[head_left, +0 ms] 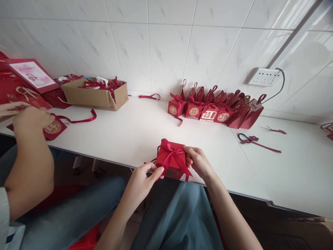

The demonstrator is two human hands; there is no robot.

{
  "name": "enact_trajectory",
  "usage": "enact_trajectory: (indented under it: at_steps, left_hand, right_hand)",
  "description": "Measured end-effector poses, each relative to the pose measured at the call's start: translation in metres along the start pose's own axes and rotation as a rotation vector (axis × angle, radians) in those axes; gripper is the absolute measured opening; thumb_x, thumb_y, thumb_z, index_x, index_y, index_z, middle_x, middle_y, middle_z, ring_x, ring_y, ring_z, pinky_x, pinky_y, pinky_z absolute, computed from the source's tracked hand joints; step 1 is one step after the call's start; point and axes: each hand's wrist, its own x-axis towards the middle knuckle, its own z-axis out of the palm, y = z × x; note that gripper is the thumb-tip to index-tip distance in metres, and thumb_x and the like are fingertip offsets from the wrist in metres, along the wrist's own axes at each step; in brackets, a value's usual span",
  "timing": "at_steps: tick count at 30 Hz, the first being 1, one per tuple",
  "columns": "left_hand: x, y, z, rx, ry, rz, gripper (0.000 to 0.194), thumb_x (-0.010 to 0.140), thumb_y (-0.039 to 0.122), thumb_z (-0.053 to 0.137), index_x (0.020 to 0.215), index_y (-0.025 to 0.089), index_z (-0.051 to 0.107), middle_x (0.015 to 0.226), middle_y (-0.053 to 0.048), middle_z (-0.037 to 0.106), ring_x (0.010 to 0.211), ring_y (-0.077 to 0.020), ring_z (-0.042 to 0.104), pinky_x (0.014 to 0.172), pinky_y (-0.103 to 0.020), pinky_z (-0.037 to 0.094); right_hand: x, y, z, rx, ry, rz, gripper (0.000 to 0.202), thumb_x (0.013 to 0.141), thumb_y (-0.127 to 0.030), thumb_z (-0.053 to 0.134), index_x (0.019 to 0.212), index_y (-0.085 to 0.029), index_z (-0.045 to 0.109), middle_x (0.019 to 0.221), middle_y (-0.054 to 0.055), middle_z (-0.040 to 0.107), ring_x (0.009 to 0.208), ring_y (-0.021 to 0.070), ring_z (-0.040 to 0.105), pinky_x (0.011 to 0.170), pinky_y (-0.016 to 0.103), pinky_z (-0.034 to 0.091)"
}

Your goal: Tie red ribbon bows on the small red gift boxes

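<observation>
A small red box [170, 172] stands at the table's front edge with a shiny red ribbon bow [172, 152] on its top. Dark red cords show at its left side and lower right corner. My left hand [147, 175] is at the box's lower left, thumb and fingers pinched on a tail of the ribbon. On the right side my right hand [196, 159] has its fingers closed at the box's upper right corner, by the bow's right loop; whether it grips box or ribbon is hard to tell.
Several red gift boxes [194, 111] line the wall under a power strip [264, 77]. A cardboard box [88, 95] holds ribbons. At left, another person's hands [33, 118] work on a red box. Ribbon pieces [262, 146] and a black loop lie at right.
</observation>
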Motion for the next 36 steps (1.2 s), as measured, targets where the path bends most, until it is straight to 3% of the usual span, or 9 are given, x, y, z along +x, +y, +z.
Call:
enact_trajectory:
  at_steps: [3,6,8,11,14,18,22,28,36]
  left_hand:
    - [-0.002,0.001,0.000,-0.004,-0.030,0.012,0.035,0.084,0.048,0.049,0.068,0.019,0.059,0.071,-0.001,0.065,0.069,-0.0171,0.059,0.064,-0.024,0.043]
    - [-0.003,0.003,-0.001,-0.017,-0.085,0.032,0.029,0.085,0.045,0.049,0.074,0.020,0.061,0.076,0.000,0.066,0.074,-0.0170,0.061,0.068,-0.024,0.044]
    - [-0.004,0.003,-0.003,-0.024,-0.114,0.074,0.026,0.084,0.042,0.051,0.075,0.020,0.060,0.077,0.000,0.066,0.075,-0.0167,0.061,0.069,-0.024,0.045]
    - [-0.004,0.004,-0.018,-0.004,-0.239,0.117,0.022,0.084,0.040,0.052,0.079,0.021,0.062,0.078,0.001,0.067,0.076,-0.0168,0.062,0.069,-0.024,0.047]
    - [0.001,0.009,-0.041,0.122,-0.224,0.084,0.024,0.084,0.043,0.052,0.080,0.022,0.063,0.078,0.001,0.068,0.077,-0.0175,0.064,0.070,-0.025,0.049]
    - [0.024,0.026,-0.050,0.277,0.159,0.299,0.021,0.086,0.040,0.050,0.089,0.022,0.062,0.096,-0.001,0.067,0.095,-0.0189,0.062,0.086,-0.029,0.047]
    - [0.051,0.042,-0.028,0.424,-0.045,0.663,0.021,0.089,0.024,0.045,0.097,0.023,0.064,0.121,-0.003,0.059,0.116,-0.0189,0.052,0.102,-0.035,0.038]
    - [0.060,0.044,-0.012,0.462,-0.129,0.622,0.015,0.087,0.023,0.049,0.085,0.022,0.064,0.116,-0.002,0.061,0.110,-0.0202,0.055,0.096,-0.038,0.043]
    - [0.056,0.036,0.000,0.333,-0.007,0.557,0.011,0.082,0.018,0.054,0.071,0.020,0.057,0.104,-0.002,0.064,0.102,-0.0182,0.056,0.089,-0.033,0.046]
  right_hand:
    - [-0.016,-0.008,-0.005,-0.180,0.207,-0.095,0.046,0.083,-0.053,0.050,0.052,-0.021,0.038,0.040,-0.006,0.039,0.036,0.0094,0.042,0.041,0.023,0.035]
    - [-0.046,-0.017,0.003,-0.480,0.407,-0.495,0.031,0.088,-0.038,0.052,0.063,-0.020,0.048,0.056,-0.001,0.052,0.053,0.0130,0.051,0.051,0.025,0.042]
    - [-0.063,-0.019,0.017,-0.722,0.263,-0.852,0.009,0.086,-0.026,0.056,0.081,-0.018,0.058,0.077,0.005,0.060,0.076,0.0181,0.059,0.067,0.031,0.048]
    - [-0.070,-0.013,0.039,-1.087,0.014,-1.146,0.022,0.086,-0.015,0.055,0.107,-0.016,0.059,0.105,0.012,0.063,0.108,0.0244,0.054,0.091,0.042,0.041]
    - [-0.061,0.000,0.050,-1.300,0.038,-1.152,0.030,0.090,-0.010,0.049,0.119,-0.012,0.055,0.113,0.013,0.063,0.110,0.0234,0.054,0.094,0.043,0.036]
    - [-0.050,0.016,0.048,-1.238,0.110,-1.194,0.025,0.091,-0.008,0.047,0.113,-0.014,0.058,0.109,0.010,0.067,0.105,0.0199,0.058,0.091,0.039,0.036]
    - [-0.048,0.023,0.046,-1.072,0.182,-1.251,0.017,0.089,-0.007,0.052,0.101,-0.016,0.061,0.102,0.007,0.069,0.101,0.0171,0.060,0.095,0.039,0.035]
    - [-0.053,0.020,0.049,-1.044,0.244,-1.286,0.014,0.084,-0.007,0.058,0.094,-0.017,0.063,0.088,0.006,0.068,0.087,0.0161,0.062,0.091,0.040,0.042]
    - [-0.055,0.017,0.051,-1.022,0.229,-1.322,0.011,0.083,-0.006,0.061,0.089,-0.015,0.063,0.074,0.002,0.067,0.071,0.0121,0.060,0.088,0.039,0.043]
